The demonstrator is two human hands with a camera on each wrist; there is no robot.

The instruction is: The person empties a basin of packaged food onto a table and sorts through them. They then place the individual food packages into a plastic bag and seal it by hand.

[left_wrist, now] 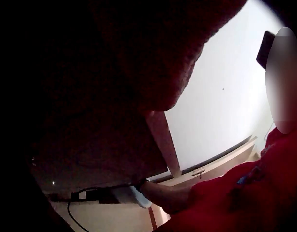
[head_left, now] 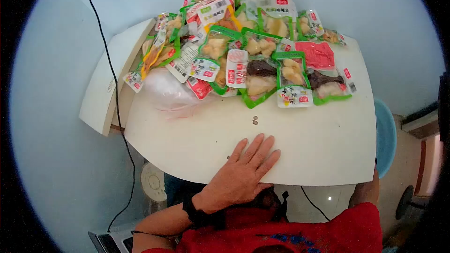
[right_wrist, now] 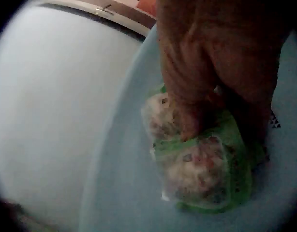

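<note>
My left hand (head_left: 236, 173) rests palm down on the white tabletop (head_left: 318, 145) near its front edge, fingers straight and slightly spread. A large pile of sealed food packets (head_left: 260, 63) lies ahead of it across the back of the table. In the right wrist view my right hand (right_wrist: 214, 58) reaches down into a light blue basin (right_wrist: 124, 159) and grips clear, green-edged food packets (right_wrist: 194, 169), its thumb over the front one. In the head view this hand is hidden past the table's right edge. The left wrist view is mostly dark.
Beside the table's right side stands the blue basin (head_left: 385, 136). A black cable (head_left: 112, 70) hangs down at the left, in front of a white panel (head_left: 112, 79). Clear plastic film (head_left: 166, 91) lies at the pile's left front. A round whitish stool (head_left: 153, 181) stands below.
</note>
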